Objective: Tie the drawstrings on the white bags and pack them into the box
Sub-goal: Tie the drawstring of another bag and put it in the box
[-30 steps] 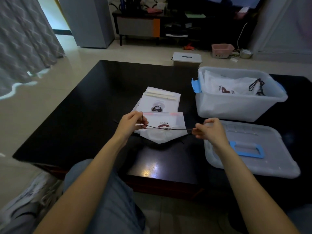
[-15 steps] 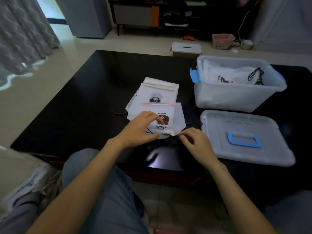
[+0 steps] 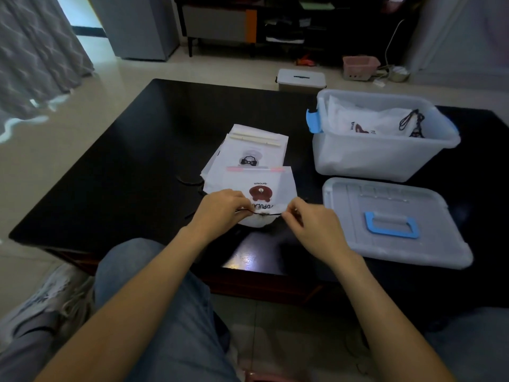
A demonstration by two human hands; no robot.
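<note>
On the table, left hand (image 3: 220,209) and right hand (image 3: 311,224) each pinch one drawstring (image 3: 265,213)

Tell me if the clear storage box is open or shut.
Open: the storage box has no cover on; its lid lies flat on the table beside it, nearer the person.

the white bag (image 3: 256,186) lying nearest on the black table (image 3: 132,172) carries the word "brown" printed upside down above a brown bear figure, and below the bear part of a larger word, "opula", its ends covered by a hand and a fold. a bag (image 3: 366,125) inside the clear box (image 3: 385,158) shows small dark lettering too blurred to read.
</note>
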